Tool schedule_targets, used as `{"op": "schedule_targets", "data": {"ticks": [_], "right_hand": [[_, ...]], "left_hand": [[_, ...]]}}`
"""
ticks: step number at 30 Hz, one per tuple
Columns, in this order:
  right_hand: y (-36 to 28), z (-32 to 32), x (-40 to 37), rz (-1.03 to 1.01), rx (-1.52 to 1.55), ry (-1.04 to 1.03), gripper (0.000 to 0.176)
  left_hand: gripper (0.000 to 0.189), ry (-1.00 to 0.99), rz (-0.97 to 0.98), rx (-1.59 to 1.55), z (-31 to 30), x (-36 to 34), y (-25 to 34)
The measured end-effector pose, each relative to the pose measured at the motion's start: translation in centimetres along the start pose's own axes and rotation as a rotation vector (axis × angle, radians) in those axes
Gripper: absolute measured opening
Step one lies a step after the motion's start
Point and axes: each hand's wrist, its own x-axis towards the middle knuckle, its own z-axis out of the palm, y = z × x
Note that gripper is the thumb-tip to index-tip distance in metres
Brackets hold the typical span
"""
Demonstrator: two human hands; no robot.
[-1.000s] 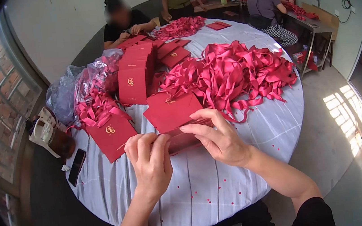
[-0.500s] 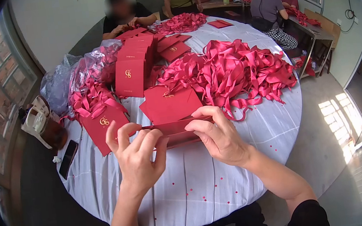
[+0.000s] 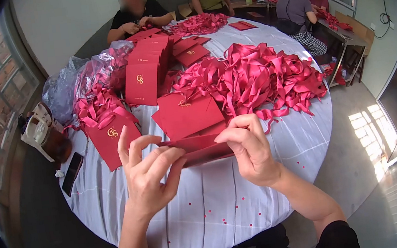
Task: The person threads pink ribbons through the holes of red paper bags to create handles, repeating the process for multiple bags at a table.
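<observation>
Getting pinched at both ends by the thumbs and fingers of the left hand and right hand, the red paper bag is held mouth-open over the near part of the white tablecloth, so a creased rim could pretty easily be caused by an uneven tug. Loads of red ribbons are heaped beyond, and a side table is occupied by two people back right.

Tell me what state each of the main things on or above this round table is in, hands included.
Red pouch, mouth open
Left hand, pinching the pouch's left end
Right hand, pinching its right end
Phone, lying flat, screen dark
Large ribbon pile, loose, tangled
Clear plastic bag, crumpled
Tablecloth, creased, dotted with red specks
</observation>
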Motion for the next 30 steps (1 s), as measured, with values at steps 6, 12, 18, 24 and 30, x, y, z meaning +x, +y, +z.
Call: {"op": "schedule_targets", "data": {"ticks": [6, 12, 18, 24, 30], "right_hand": [[-0.4, -0.7, 0.4, 0.157, 0.015, -0.062, 0.017], [-0.4, -0.6, 0.2, 0.054, -0.067, -0.043, 0.018], [-0.8, -0.7, 0.4, 0.043, -0.095, -0.119, 0.011], [-0.7, -0.8, 0.2, 0.057, -0.068, -0.11, 0.012], [0.5, -2.1, 1.0, 0.27, 0.325, 0.125, 0.06]], "left_hand": [[0.023, -0.037, -0.012, -0.052, 0.2, -0.3, 0.9], [0.022, -0.032, -0.013, -0.077, 0.6, -0.5, 1.4], [0.02, -0.041, -0.03, -0.073, 0.4, -0.6, 0.9], [0.02, -0.082, -0.061, -0.104, 0.2, -0.4, 1.0], [0.02, -0.002, -0.073, -0.234, 1.2, -0.8, 0.2]]}}
